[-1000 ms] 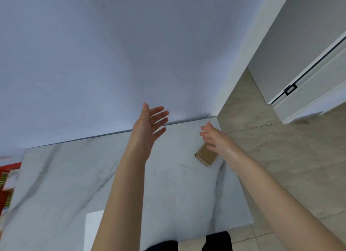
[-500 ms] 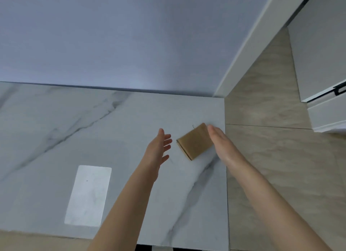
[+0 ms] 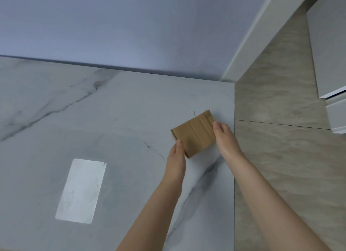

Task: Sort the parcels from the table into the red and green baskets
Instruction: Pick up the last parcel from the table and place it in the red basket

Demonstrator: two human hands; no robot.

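Brown parcel point(image 3: 194, 133) clasped at right edge of table point(image 3: 121, 119).
Left hand point(image 3: 176, 157) thumb on near edge, right hand point(image 3: 227, 140) thumb atop; fingers hidden.

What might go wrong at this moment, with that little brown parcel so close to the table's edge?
1. The parcel lies near the right edge of the table, with floor beyond; a slip of the right hand may knock it off.
2. The left hand meets only its near corner, so the hold may be weak.
3. No label shows on its top, so it might be sorted wrongly.
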